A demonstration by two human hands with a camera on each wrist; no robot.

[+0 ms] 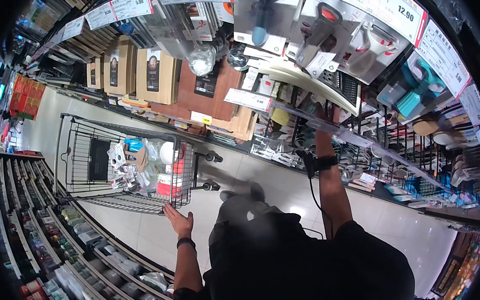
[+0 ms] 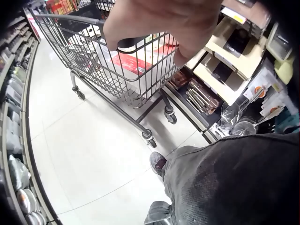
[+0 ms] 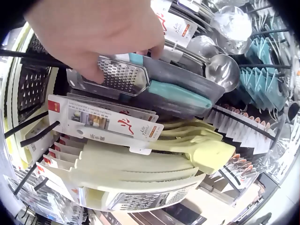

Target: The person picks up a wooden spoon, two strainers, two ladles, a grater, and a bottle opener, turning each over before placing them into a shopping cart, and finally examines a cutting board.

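Observation:
My right hand (image 3: pixel 101 30) pinches a packaged grater (image 3: pixel 123 77) with a teal handle, thumb on its front and fingers at the top edge of the grey card. Around it hang display hooks (image 3: pixel 40 133), with light yellow-green ladles (image 3: pixel 213 154) and pale graters (image 3: pixel 140 199) below. In the head view the right hand (image 1: pixel 323 118) reaches in among the hanging goods, partly covered by a shelf strip. My left hand (image 1: pixel 179 221) is held with fingers extended beside the near end of a wire shopping cart (image 1: pixel 137 204); the left wrist view shows it in front of the basket.
Boxes and packets (image 1: pixel 134 164) lie in the cart. Wooden cutting boards (image 1: pixel 158 77) stand along the rack to the left of the graters. Metal ladles (image 3: pixel 222 72) hang close to the right hand. Low shelves (image 1: pixel 90 246) of goods line the aisle's other side.

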